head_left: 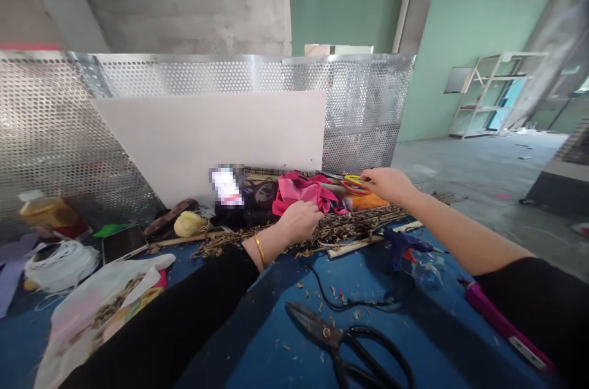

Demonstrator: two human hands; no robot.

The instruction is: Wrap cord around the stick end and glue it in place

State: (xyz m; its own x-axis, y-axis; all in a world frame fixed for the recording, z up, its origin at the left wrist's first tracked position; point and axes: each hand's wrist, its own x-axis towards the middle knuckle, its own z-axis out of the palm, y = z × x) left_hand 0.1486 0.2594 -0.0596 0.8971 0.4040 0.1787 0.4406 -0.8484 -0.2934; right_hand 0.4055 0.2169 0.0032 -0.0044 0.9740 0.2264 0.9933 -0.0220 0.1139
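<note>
My right hand (386, 185) reaches to the back of the table, its fingers closed at the yellow and red handles of a pair of scissors (353, 183). The blades point left over a bundle of bright pink cloth (294, 189). In front of that cloth is my left hand (301, 221), with its fingers curled together; what they hold, if anything, is hidden. Dried plant stems (359, 223) lie under and beside both hands. Something orange (368, 200) sits just below my right hand.
Large black shears (326, 332) lie at the front, near a blue glue gun (400, 248) with its cord and a purple tool (501, 324). A lit phone (227, 186) stands behind. A plastic bag (62, 266) and bottle (50, 211) are left. A perforated metal panel (363, 113) closes the back.
</note>
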